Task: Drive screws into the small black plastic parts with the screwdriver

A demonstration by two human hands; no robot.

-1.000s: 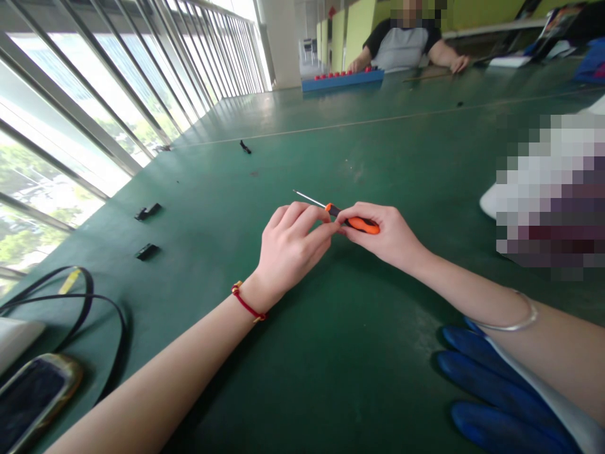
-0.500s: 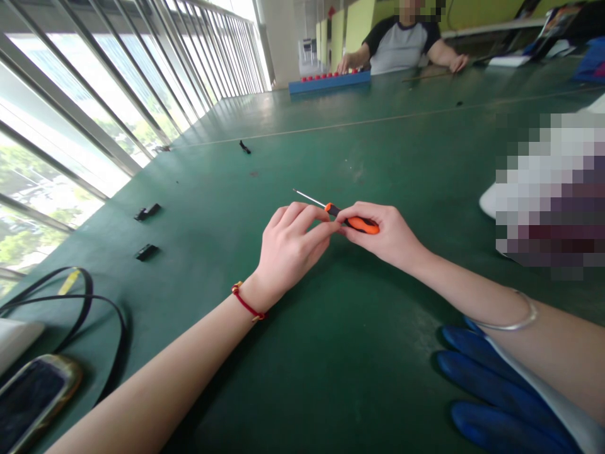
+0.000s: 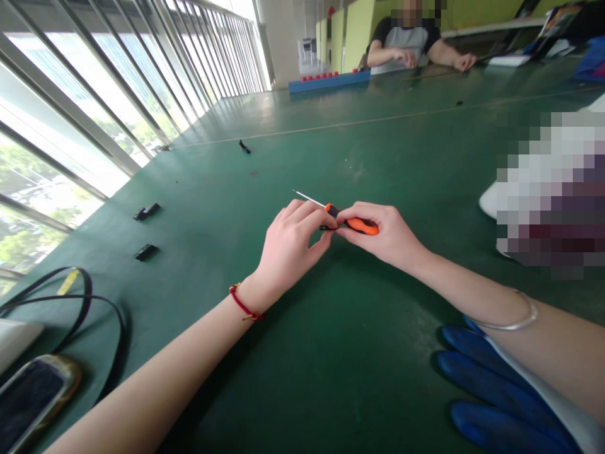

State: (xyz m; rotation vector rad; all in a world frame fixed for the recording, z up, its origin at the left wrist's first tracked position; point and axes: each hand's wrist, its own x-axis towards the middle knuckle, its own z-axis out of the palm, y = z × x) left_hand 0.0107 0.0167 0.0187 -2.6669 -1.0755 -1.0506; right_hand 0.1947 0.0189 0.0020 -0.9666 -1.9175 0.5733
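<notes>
My right hand is closed around an orange and black screwdriver, its thin metal shaft pointing up and to the left. Between the fingertips of my left hand shows a small black part, mostly covered by the fingers, so its kind cannot be made out. The fingertips of both hands meet at this part, just below the screwdriver's collar. Two small black plastic pieces lie to the left on the green table: one farther piece and one nearer piece.
Blue-coated gloves lie under my right forearm. A phone and a black cable are at the lower left. Another black piece lies farther back. Across the table, a person sits by a blue rack with red tops.
My left fingers have shifted, and the small black part now shows between them. The screwdriver stays almost still. Across the table, the person's hand has moved away from the blue rack.
</notes>
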